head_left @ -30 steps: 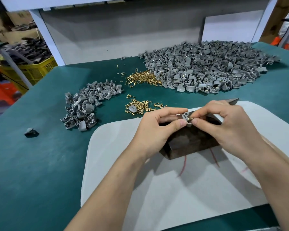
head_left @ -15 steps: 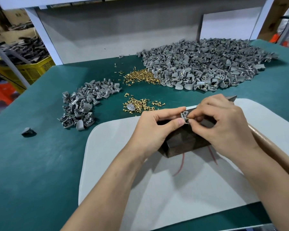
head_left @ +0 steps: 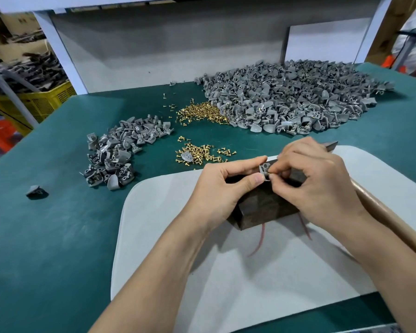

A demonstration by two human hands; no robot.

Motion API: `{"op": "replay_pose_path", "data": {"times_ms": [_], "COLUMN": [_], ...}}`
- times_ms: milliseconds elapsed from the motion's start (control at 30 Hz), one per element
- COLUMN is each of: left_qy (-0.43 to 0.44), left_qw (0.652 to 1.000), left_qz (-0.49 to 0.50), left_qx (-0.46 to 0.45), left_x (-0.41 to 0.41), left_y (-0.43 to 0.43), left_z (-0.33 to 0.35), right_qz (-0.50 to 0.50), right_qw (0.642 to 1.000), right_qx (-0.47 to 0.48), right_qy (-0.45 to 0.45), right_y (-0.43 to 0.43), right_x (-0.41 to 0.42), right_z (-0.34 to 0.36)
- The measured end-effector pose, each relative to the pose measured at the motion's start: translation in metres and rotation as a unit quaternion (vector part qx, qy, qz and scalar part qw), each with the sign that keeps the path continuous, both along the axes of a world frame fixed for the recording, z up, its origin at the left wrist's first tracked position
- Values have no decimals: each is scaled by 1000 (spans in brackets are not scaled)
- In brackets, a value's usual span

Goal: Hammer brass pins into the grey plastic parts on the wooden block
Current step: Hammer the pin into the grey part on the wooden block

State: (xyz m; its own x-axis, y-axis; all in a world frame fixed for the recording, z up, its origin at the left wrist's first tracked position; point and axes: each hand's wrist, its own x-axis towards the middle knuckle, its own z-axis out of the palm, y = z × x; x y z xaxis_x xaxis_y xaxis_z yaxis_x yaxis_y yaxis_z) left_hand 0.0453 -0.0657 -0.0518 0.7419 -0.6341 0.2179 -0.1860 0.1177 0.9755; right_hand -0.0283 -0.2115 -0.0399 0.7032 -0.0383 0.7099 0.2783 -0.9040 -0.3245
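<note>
- Spreading under everything, a teal-green felt bench top (head_left: 46, 236) carries a pale grey rounded mat (head_left: 226, 284).
- Big heap of grey wedge-shaped plastic parts (head_left: 298, 97) lies far right; a smaller heap (head_left: 115, 155) lies left.
- Yellow perforated plastic crate (head_left: 46, 102), beside the bench at left, holds dark grey parts.
- Dark wooden block (head_left: 262, 207) stands on the mat.
- Left hand (head_left: 221, 191) pinches one grey plastic part (head_left: 264, 170) atop the block.
- Right hand (head_left: 322, 183) pinches a small brass pin (head_left: 269, 174) against that part.
- Loose piles of brass pins (head_left: 202, 111) lie beyond the mat.
</note>
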Motion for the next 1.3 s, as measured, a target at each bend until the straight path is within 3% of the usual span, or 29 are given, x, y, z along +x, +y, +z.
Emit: {"op": "replay_pose_path", "data": {"times_ms": [433,533,600,667,700,800,833,967,1033,1133,1233,1300], "left_qy": [-23,-50,-61,-56,-45,-41,-55,-78,-77,-71,-73,-68], "left_qw": [999,997,996,996,996,996,994,990,990,990,990,991], "left_qz": [12,24,29,33,36,43,52,72,73,77,76,71], "left_qx": [26,52,65,66,62,64,74,97,98,95,94,93], "left_x": [-2,-3,-3,-3,-3,-2,-1,0,0,2,0,0], "left_y": [2,3,2,1,1,2,2,2,1,-1,-2,-3], "left_z": [6,6,6,6,5,5,5,6,5,1,0,0], "right_qz": [-11,-83,-210,-325,-341,-320,-308,-210,-158,-77,-66,-107], "right_qw": [999,991,968,904,875,857,855,817,828,867,893,914], "right_qx": [33,99,122,94,60,30,65,362,402,387,281,141], "right_qy": [3,-21,59,262,340,403,412,396,356,305,346,365], "right_y": [6,-12,-40,-61,-65,-76,-79,-84,-75,-56,-27,-8], "right_x": [-5,-8,-9,-8,-5,10,14,18,11,-5,-21,-24], "right_z": [5,14,17,19,17,13,17,37,47,73,90,88]}}
